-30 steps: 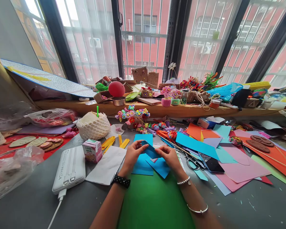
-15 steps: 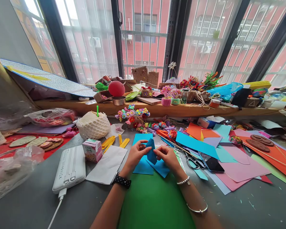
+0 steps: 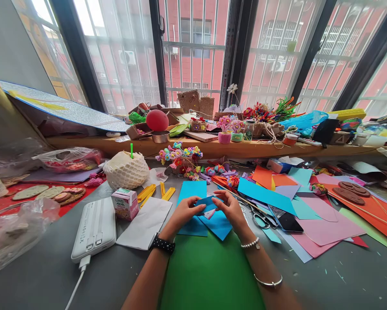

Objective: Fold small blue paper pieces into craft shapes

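Observation:
Between my hands is a small piece of folded blue paper (image 3: 207, 202), raised a little above the work surface. My left hand (image 3: 187, 211) pinches its left end. At its right end, the fingers of my right hand (image 3: 227, 207) close on it. Beneath lie a blue paper strip (image 3: 193, 189) and another blue paper piece (image 3: 219, 224), partly covered by my hands. A green mat (image 3: 212, 271) lies in front, under my forearms.
Left of my hands are a white paper sheet (image 3: 144, 224), yellow folded strips (image 3: 168, 193), a small drink carton (image 3: 125, 203) and a white power bank (image 3: 94, 224). To the right lie scissors (image 3: 261, 219), a phone (image 3: 285, 220) and coloured paper sheets (image 3: 329, 232).
The blue paper has turned from standing upright to lying more level between my fingers. My right hand has shifted slightly up, and its fingers now sit over the paper's right end.

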Demonstrator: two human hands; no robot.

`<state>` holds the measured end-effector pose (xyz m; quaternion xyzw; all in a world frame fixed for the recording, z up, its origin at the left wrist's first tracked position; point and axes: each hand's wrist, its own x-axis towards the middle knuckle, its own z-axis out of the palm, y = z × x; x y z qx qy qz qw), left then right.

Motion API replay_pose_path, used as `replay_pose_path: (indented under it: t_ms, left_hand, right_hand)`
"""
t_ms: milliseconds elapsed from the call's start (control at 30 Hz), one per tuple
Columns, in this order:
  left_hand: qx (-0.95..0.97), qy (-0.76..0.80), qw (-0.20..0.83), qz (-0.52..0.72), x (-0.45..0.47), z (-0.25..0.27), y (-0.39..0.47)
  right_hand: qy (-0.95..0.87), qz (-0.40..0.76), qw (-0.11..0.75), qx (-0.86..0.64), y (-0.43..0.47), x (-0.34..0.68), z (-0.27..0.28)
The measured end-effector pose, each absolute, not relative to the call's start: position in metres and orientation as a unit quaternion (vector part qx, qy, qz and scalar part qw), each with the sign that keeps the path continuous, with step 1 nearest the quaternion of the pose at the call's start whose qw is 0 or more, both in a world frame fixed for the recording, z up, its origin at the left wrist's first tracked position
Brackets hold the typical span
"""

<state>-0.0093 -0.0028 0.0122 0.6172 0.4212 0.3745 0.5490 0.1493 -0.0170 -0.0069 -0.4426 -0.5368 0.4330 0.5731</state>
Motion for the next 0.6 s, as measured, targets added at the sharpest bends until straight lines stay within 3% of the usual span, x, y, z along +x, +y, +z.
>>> replay_pose_path:
  t_ms: [600]
  left_hand:
    - [0.567, 0.456, 0.522, 0.445, -0.0105, 0.0134, -0.0007]
  right_hand:
    - [-0.510, 0.512, 0.541, -0.431, -0.0189, 0.1517, -0.0028]
